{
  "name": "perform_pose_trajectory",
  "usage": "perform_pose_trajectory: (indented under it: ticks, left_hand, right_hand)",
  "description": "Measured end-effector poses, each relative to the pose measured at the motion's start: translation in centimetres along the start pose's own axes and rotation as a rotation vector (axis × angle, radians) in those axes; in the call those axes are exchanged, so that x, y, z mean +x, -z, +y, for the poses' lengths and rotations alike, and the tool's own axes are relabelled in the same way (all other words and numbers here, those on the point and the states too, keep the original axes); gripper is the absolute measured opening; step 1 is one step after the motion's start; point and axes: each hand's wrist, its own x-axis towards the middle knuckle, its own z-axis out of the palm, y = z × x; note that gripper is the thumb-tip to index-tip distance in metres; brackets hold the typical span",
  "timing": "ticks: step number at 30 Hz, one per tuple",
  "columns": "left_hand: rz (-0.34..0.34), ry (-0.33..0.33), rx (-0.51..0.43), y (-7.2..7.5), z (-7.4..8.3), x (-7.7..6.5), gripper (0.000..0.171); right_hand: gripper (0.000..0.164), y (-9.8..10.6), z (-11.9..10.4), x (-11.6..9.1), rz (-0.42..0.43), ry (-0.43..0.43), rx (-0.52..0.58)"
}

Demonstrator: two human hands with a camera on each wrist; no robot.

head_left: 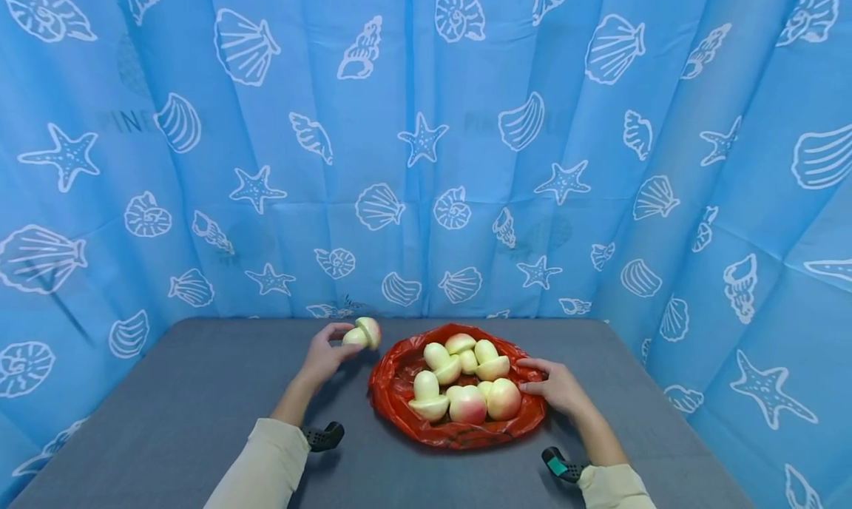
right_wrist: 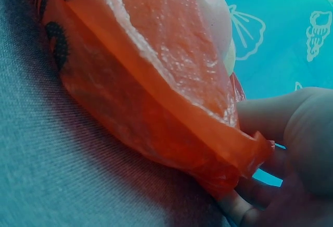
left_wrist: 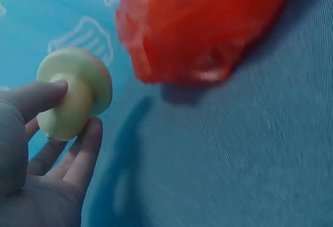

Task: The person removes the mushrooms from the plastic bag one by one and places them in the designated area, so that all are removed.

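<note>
In the head view my left hand (head_left: 326, 354) holds a mushroom-shaped piece (head_left: 366, 333), pale cream with a pinkish cap, above the table left of the bag. The left wrist view shows its stem between thumb and fingers, the cap (left_wrist: 78, 68) pointing away. A red plastic bag (head_left: 459, 441) lies with its mouth rolled wide, several similar mushroom pieces (head_left: 467, 405) inside, some with stems up. At the bag's right rim is my right hand (head_left: 562, 387). Seen from the right wrist, thumb and fingers pinch the bag's folded edge (right_wrist: 250, 156).
A grey cloth-covered table (head_left: 413, 479) carries the bag. Behind it and along the right side hangs a blue curtain (head_left: 426, 257) printed with white shells and starfish. Black wrist straps (head_left: 324, 436) jut out near both wrists.
</note>
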Motion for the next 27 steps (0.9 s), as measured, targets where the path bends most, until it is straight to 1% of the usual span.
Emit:
perform_pose_trajectory:
  ticks: [3, 6, 10, 13, 17, 20, 24, 27]
  left_hand:
    - [0.047, 0.022, 0.08, 0.5, -1.1, -0.1, 0.042]
    - [0.11, 0.056, 0.163, 1.0, -1.8, -0.1, 0.043]
    - [0.152, 0.077, 0.186, 1.3, -2.1, 0.1, 0.044]
    - [0.158, 0.077, 0.208, 1.3, -2.2, 0.4, 0.043]
    - [0.186, 0.092, 0.278, 0.8, -2.5, 0.9, 0.044]
    - [0.227, 0.105, 0.326, 0.3, -2.6, 1.3, 0.044]
    - [0.268, 0.135, 0.352, -0.2, -2.2, 1.6, 0.043]
    - [0.283, 0.154, 0.364, -0.4, -2.0, 1.5, 0.044]
  right_hand:
    - [0.043, -0.1, 0.1, 0.1, 0.006, 0.001, 0.003]
    - [0.044, -0.2, 0.1, 0.1, 0.007, 0.018, -0.004]
    - [0.045, -0.1, 0.0, 0.0, 0.011, 0.03, -0.002]
    - [0.045, 0.0, -0.1, -0.1, 0.009, 0.03, 0.004]
    - [0.045, 0.1, 0.0, -0.3, 0.005, 0.02, 0.018]
    - [0.046, 0.2, -0.1, -0.4, 0.002, 0.019, 0.021]
    - [0.046, 0.1, -0.1, -0.2, -0.001, 0.024, 0.008]
    - [0.046, -0.1, -0.1, -0.1, 0.001, 0.025, 0.006]
